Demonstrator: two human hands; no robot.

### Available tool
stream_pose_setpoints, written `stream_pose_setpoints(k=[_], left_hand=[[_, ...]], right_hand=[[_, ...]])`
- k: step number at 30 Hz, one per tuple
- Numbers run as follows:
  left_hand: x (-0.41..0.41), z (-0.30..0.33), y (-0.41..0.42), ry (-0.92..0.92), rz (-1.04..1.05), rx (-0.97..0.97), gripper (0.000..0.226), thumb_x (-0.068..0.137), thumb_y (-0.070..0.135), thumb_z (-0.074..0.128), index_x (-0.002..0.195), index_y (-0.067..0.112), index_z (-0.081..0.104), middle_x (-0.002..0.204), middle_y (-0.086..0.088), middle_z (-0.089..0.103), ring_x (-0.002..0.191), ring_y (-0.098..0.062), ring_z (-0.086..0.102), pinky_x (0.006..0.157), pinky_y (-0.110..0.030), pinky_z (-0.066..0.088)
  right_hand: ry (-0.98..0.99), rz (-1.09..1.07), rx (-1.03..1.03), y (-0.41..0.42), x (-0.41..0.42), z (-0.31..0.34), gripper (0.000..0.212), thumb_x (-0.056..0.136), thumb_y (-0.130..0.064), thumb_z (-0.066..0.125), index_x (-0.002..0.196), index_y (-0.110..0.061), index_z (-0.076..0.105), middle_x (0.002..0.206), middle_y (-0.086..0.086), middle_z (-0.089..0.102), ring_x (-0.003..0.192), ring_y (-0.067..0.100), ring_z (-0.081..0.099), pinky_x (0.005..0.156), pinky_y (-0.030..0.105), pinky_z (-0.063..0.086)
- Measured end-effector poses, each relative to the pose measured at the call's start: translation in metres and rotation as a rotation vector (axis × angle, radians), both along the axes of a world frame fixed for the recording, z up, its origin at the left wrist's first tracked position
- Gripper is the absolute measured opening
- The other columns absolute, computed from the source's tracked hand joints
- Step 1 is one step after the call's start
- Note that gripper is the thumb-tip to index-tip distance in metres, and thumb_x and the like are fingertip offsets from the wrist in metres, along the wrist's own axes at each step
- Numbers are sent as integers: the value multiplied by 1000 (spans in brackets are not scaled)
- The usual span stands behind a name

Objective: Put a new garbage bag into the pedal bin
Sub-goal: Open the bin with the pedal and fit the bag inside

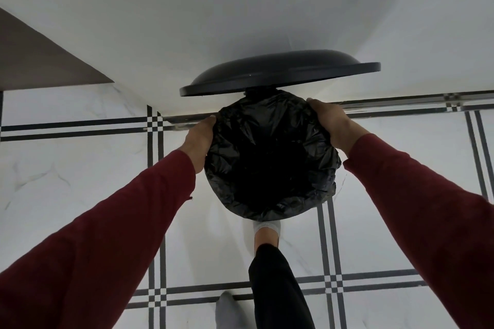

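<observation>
**Black bag stretched over the bin's mouth, lid standing open**

The floor (80,173) is glossy white marble-look tile, faintly veined in grey and crossed by paired black lines that meet in small chequered squares. Behind the pedal bin (337,189) rises a plain white wall (240,8), smooth and matt; a brown wedge-shaped surface (40,61) sits far to the left of the bin.

The bin is round, and almost all of it is hidden under the garbage bag (270,157), a thin, crinkled black plastic with a dull sheen that is draped over the rim and sinks into a dark hollow at the centre. The lid (280,75), a domed dark disc with a flat lip, is tilted up just behind the bin's mouth, against the wall.

The left hand (197,141) holds the bag's edge at the left side of the rim, fingers curled down over the plastic. The right hand (330,123) does the same on the right side of the rim, fingers wrapped over the edge. Both arms wear dark red sleeves (120,222) of soft knit.

In front of the bin a foot in a pale grey sock (267,227), below a black trouser leg (275,288), reaches under the bin's near edge.
</observation>
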State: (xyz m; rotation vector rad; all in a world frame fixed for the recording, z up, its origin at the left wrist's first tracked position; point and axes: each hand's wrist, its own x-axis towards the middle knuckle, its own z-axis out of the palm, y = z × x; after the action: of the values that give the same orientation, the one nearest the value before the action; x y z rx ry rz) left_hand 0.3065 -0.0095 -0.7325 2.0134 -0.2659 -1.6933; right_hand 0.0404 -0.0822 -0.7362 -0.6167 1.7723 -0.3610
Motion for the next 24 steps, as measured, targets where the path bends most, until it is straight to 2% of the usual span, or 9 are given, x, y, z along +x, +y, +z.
stream_pose_setpoints(k=[4, 7, 9, 11, 14, 17, 19, 21, 24], left_hand=[[-2, 0, 0, 44, -15, 2, 38, 104, 47, 46, 114, 21, 73, 104, -2, 77, 93, -17, 73, 77, -30, 57], [2, -10, 2, -45, -61, -50, 52, 92, 59, 50, 119, 21, 72, 116, -6, 77, 106, -26, 73, 98, -45, 57], [6, -16, 3, -117, -94, -73, 58, 88, 63, 49, 117, 19, 72, 118, -8, 75, 109, -29, 72, 97, -48, 57], [5, -13, 3, -118, -73, -62, 52, 90, 63, 51, 107, 21, 75, 112, -4, 77, 105, -25, 73, 98, -43, 57], [5, -7, 3, -98, -89, -47, 51, 90, 65, 52, 104, 22, 76, 111, -1, 77, 104, -20, 73, 101, -40, 55], [4, -3, -2, -120, -106, -29, 39, 100, 58, 47, 100, 27, 70, 113, 1, 73, 101, -15, 68, 100, -34, 53], [3, -1, -5, -153, -127, -38, 34, 103, 52, 45, 97, 27, 67, 111, 1, 71, 101, -15, 67, 100, -35, 53], [2, -3, -7, -190, -151, -65, 36, 105, 47, 42, 109, 21, 67, 114, -3, 70, 110, -21, 66, 106, -40, 51], [1, -4, -6, -218, -186, -116, 45, 108, 43, 37, 135, 15, 61, 126, -8, 67, 119, -26, 63, 110, -44, 48]], right_hand=[[116, 50, -24, 0, 9, 3, 41, 88, -52, 60, 87, -12, 68, 97, 7, 73, 96, 29, 70, 93, 38, 56], [179, 37, -8, -2, 13, 2, 51, 77, -60, 58, 95, -13, 68, 106, 8, 73, 101, 31, 68, 99, 42, 55], [223, 54, -26, -4, 16, 1, 48, 84, -57, 54, 88, -11, 66, 104, 11, 71, 101, 32, 65, 97, 40, 53], [271, 98, -58, -4, 18, 0, 45, 93, -51, 49, 75, -12, 59, 95, 11, 67, 98, 32, 61, 94, 39, 50], [330, 119, -87, -4, 15, -7, 47, 96, -52, 47, 72, -12, 54, 95, 10, 60, 96, 31, 55, 95, 37, 47], [357, 188, -60, -8, 14, -8, 49, 98, -54, 46, 88, -7, 58, 100, 10, 57, 101, 30, 53, 97, 37, 44], [401, 244, -82, -11, 15, -8, 52, 100, -51, 42, 98, -5, 65, 98, 10, 58, 107, 33, 57, 92, 35, 44], [413, 256, -144, -12, 15, -9, 56, 102, -49, 40, 99, -1, 68, 87, 8, 59, 105, 35, 59, 81, 31, 37], [376, 234, -135, -9, 18, -9, 61, 102, -50, 41, 102, 3, 70, 77, 9, 57, 92, 32, 55, 78, 29, 34]])
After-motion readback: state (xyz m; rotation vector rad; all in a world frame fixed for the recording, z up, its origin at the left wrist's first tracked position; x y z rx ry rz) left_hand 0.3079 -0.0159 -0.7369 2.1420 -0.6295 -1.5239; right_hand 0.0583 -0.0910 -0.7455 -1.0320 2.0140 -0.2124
